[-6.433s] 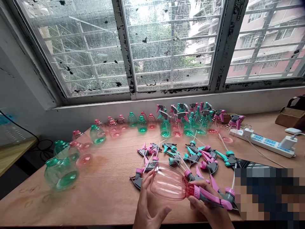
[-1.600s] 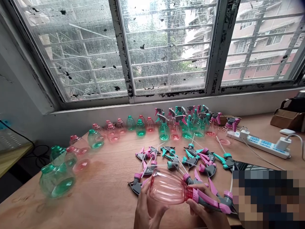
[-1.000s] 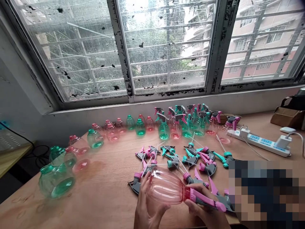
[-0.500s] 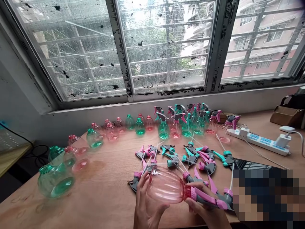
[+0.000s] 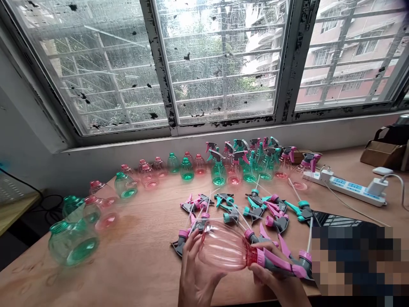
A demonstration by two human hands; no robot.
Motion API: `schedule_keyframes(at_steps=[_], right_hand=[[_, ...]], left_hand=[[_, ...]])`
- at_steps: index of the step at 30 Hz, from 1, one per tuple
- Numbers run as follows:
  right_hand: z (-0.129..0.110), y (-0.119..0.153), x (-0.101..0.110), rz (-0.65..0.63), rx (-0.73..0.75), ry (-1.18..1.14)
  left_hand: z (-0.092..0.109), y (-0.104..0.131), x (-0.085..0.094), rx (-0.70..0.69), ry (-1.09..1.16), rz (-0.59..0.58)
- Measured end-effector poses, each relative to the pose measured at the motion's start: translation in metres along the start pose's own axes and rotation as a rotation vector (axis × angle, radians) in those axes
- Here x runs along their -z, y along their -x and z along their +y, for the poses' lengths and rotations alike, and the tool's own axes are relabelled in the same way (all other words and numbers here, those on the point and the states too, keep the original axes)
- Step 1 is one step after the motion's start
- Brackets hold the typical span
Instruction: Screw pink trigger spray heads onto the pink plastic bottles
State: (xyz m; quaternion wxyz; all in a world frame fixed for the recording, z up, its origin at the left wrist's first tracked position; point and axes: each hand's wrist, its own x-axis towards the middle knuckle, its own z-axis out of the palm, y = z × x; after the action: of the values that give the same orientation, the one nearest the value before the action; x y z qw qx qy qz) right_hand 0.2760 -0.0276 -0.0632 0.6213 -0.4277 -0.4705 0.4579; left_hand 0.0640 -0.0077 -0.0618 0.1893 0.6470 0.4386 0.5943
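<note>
A clear pink bottle (image 5: 223, 247) lies sideways between my hands, its neck pointing right. Around its base and underside, the fingers of my left hand (image 5: 194, 273) are wrapped. A pink and grey spray head (image 5: 281, 262) meets the bottle's neck, and my right hand (image 5: 275, 279) grips it at the pink collar, thumb below and fingers above. Whether the collar is fully on the threads cannot be told. Just behind the bottle, loose pink spray heads (image 5: 277, 222) and teal spray heads (image 5: 230, 214) with white tubes lie on the table.
Open green bottles (image 5: 75, 243) and pink bottles (image 5: 150, 177) stand along the left and back of the table (image 5: 134, 256). Bottles with sprayers (image 5: 234, 170) stand at the back centre. A power strip (image 5: 345, 187), dark panel (image 5: 338, 221) and brown box (image 5: 383, 153) are at right.
The view has shifted very slightly. Both hands keep the same hold on the bottle and spray head, with hardly any visible movement.
</note>
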Motion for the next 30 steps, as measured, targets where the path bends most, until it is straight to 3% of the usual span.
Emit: schedule_keyframes(at_steps=[5, 12, 18, 30], right_hand=[[0.0020, -0.0010, 0.0021, -0.042, -0.008, 0.006], [0.0050, 0.0015, -0.0013, 0.061, 0.028, 0.003], [0.0013, -0.0033, 0.0068, -0.061, 0.026, 0.112], [0.0028, 0.0009, -0.0019, 0.074, 0.055, 0.055]], left_hand=[[-0.0008, 0.0006, -0.0015, -0.009, -0.014, -0.023], [-0.0027, 0.0013, 0.0029, 0.072, 0.028, -0.035], [-0.0057, 0.0037, 0.0012, 0.044, -0.008, -0.046], [0.0019, 0.0031, 0.0003, 0.065, 0.039, -0.012]])
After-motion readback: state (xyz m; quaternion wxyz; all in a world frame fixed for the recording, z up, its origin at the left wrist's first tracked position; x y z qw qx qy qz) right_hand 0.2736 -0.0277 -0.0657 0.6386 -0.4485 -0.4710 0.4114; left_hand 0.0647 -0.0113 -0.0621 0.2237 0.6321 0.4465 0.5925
